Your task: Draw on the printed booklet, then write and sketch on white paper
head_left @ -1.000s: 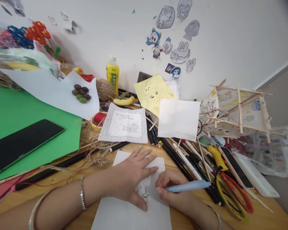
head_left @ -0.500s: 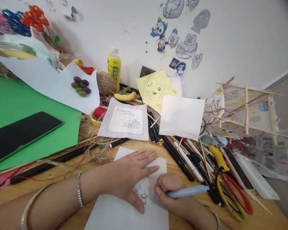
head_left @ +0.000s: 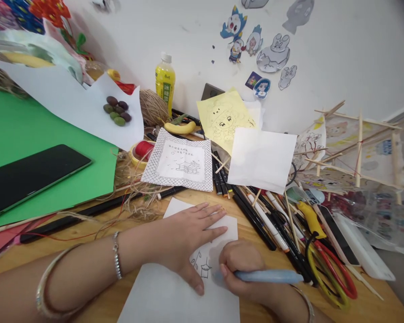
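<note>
My left hand lies flat, fingers stretched out, on a white sheet of paper on the wooden table, pressing it down. My right hand is closed round a light blue pen, its tip on the sheet beside a small line drawing of a house. A finished house drawing with a patterned border lies just beyond the sheet.
Several black markers and white pens lie to the right, with red and yellow rings. A stick-and-paper frame stands at right. A black tablet rests on green card. A yellow bottle and twine stand by the wall.
My right hand and pen have shifted a little over the sheet as the drawing goes on. My left hand stays flat on the paper. The view has dipped slightly.
</note>
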